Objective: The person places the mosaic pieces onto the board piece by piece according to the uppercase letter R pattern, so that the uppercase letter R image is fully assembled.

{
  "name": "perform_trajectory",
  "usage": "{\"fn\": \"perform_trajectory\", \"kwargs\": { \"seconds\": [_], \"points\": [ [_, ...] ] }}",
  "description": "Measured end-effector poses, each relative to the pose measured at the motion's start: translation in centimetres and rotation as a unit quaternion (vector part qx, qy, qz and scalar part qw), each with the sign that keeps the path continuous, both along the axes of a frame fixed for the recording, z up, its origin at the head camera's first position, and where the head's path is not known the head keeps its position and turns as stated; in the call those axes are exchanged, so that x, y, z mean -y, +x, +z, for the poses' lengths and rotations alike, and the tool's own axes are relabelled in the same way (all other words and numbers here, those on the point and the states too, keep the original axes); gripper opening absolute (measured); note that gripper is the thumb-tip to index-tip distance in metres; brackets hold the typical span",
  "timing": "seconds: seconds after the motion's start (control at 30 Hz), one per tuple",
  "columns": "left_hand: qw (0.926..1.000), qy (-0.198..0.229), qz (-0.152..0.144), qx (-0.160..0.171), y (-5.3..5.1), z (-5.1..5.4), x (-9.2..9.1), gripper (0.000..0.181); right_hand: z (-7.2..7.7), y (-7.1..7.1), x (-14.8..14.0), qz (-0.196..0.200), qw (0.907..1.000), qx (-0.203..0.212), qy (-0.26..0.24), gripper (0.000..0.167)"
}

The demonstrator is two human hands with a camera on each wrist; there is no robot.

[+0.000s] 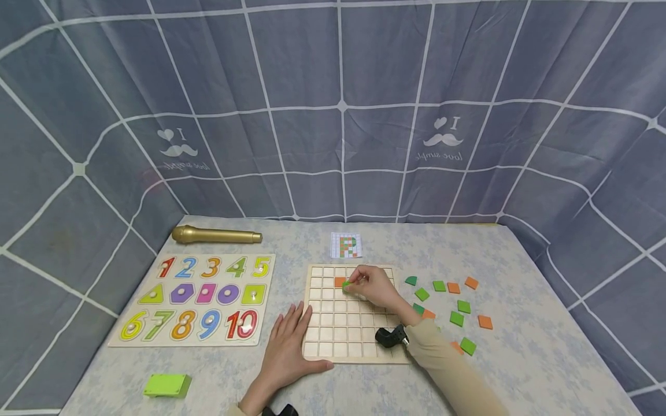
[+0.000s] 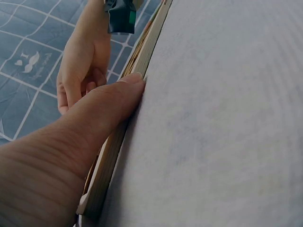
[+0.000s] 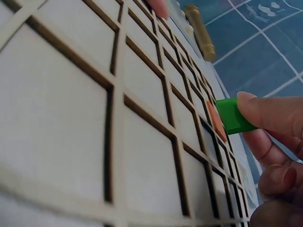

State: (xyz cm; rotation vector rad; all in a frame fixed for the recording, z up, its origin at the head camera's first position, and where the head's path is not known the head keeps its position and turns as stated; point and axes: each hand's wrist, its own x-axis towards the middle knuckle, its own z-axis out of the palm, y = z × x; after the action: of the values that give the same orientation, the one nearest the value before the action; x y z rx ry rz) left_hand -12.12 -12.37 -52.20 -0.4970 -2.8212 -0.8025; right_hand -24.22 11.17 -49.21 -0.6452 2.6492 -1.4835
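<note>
My right hand [image 1: 372, 284] pinches a green square tile [image 1: 346, 284] over the upper part of the wooden grid board [image 1: 325, 319]. In the right wrist view the green tile [image 3: 232, 116] is between thumb and fingers of the right hand [image 3: 279, 137], beside an orange tile [image 3: 216, 121] lying in a cell. My left hand [image 1: 288, 353] rests at the board's lower left corner with its fingers extended along the left edge and its thumb at the front edge. The left wrist view shows the left thumb against the board's side [image 2: 106, 175].
Green and orange tiles [image 1: 457, 319] lie scattered right of the board. Behind it is a small pattern card [image 1: 346, 245]. At left are a number puzzle [image 1: 195, 299], a gold microphone [image 1: 215, 235] and a lime green block [image 1: 167, 385]. A patterned curtain [image 1: 312, 144] stands behind.
</note>
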Motion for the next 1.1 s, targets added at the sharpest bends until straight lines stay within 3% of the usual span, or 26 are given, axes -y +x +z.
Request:
{"fn": "perform_trajectory", "kwargs": {
  "seconds": [0.27, 0.63, 0.9, 1.1],
  "points": [
    [1.0000, -0.002, -0.002, -0.001, 0.0, -0.1, 0.0, 0.116, -0.5, 0.0, 1.4, 0.007, 0.9990, -0.010, 0.044, 0.012],
    [0.9999, -0.010, 0.000, 0.008, 0.0, -0.1, 0.1, 0.116, 0.0, 0.1, 1.5, 0.017, 0.9909, -0.034, 0.129, 0.009],
    [1.0000, -0.007, -0.002, -0.003, -0.1, -0.1, 0.1, 0.116, 0.2, 0.2, 1.6, 0.015, 0.9884, -0.045, 0.145, 0.009],
    [0.9999, -0.008, -0.001, 0.013, 0.0, 0.0, 0.1, 0.117, 0.5, 0.6, 1.7, 0.008, 0.9862, -0.052, 0.157, 0.010]
  ]
}}
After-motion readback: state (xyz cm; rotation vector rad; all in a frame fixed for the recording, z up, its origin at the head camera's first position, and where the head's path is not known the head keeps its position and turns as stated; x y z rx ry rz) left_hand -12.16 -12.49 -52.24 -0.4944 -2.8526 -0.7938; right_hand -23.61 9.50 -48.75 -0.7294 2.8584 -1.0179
